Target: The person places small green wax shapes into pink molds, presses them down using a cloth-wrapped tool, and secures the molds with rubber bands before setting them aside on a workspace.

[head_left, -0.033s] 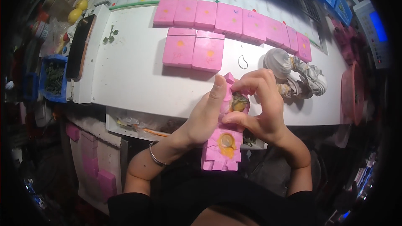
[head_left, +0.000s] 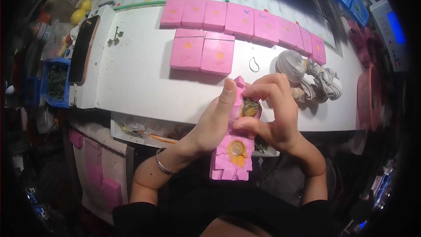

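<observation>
Over the table's near edge, my left hand (head_left: 210,125) is closed round a split pink rubber mould (head_left: 229,169), thumb pointing up along it. The mould's lower part hangs below the hands, showing a round, pale hollow with a yellow-orange stain and stepped, notched edges. At its upper part, my right hand (head_left: 278,114) is curled, index fingertip above and thumb tip below, both pressing on the pink rubber. Between those fingertips shows a dark greenish patch with yellow (head_left: 251,107); whether it is a separate piece or the mould's lining, I cannot tell.
Two pink blocks (head_left: 218,55) stand on the white table, before a row of several more (head_left: 240,19). Right of them lie a thin wire loop (head_left: 254,64) and a knotted pale cloth bundle (head_left: 309,77). A phone (head_left: 84,50) and blue basket (head_left: 56,81) are at left.
</observation>
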### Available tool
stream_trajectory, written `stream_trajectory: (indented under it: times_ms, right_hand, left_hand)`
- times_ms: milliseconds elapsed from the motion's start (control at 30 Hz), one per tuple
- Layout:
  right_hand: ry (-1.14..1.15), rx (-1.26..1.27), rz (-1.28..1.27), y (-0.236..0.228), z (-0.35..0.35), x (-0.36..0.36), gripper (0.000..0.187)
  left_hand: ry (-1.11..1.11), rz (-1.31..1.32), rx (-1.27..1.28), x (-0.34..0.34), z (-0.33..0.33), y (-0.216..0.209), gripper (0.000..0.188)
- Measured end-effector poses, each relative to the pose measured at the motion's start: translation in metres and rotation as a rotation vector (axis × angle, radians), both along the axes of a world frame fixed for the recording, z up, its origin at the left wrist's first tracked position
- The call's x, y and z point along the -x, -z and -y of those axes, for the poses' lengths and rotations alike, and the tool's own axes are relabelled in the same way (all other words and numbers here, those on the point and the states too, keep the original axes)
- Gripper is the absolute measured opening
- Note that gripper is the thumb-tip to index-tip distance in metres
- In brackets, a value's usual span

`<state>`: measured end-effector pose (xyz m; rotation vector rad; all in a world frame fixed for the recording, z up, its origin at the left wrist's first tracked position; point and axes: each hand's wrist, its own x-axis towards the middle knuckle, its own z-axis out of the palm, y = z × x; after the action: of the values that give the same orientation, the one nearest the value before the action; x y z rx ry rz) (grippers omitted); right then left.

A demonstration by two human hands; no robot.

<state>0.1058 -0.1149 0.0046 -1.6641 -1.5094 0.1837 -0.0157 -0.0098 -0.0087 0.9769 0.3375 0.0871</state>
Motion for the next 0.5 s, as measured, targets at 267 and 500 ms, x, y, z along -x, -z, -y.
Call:
stream_trajectory:
  times_ms: [267,500]
  right_hand:
    - [-0.006,-0.175,0.342,0.003,0.0,0.002,0.04]
    - [-0.02,-0.083,0.349,0.011,0.002,0.003,0.038]
  left_hand:
    - [0.055,0.005,0.003,0.004,-0.002,-0.014,0.067]
    - [0.017,-0.034,-0.017,0.001,0.001,-0.004,0.064]
